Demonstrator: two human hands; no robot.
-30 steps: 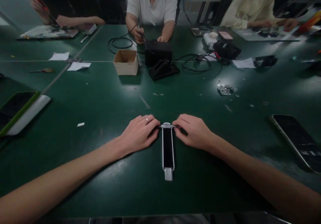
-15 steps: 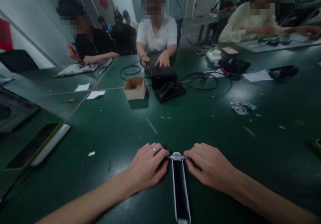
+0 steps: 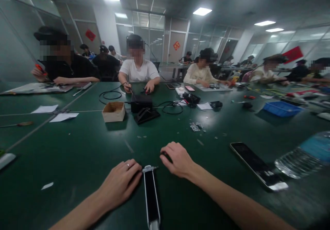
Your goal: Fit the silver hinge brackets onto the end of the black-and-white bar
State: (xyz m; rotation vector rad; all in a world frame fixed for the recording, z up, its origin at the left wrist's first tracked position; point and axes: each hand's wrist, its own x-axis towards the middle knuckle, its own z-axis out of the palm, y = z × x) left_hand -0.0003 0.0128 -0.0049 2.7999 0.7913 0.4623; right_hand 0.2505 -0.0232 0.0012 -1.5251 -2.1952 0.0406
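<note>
A long, narrow silver-edged frame with a black inside [image 3: 151, 196] lies on the green table, pointing away from me. At its far end is a short metal crossbar [image 3: 150, 168] with a rounded white tip behind it. My left hand [image 3: 123, 179], wearing a ring, rests on the table with its fingertips closed on the left end of that crossbar. My right hand [image 3: 177, 158] is apart from the frame, up and to its right. Its fingers are curved, the thumb stands away from them, and I see nothing between them.
A cardboard box [image 3: 113, 112] and a black device [image 3: 141, 103] with cables stand ahead. Small metal plates [image 3: 196, 127] lie beyond my right hand. At right are a phone [image 3: 254, 163], a water bottle [image 3: 306, 152] and a blue tray [image 3: 282, 109]. Co-workers sit across the table.
My right hand has let go of the crossbar's right end and moved away from it. My left hand stays at the left end. The view has tilted up and swung right.
</note>
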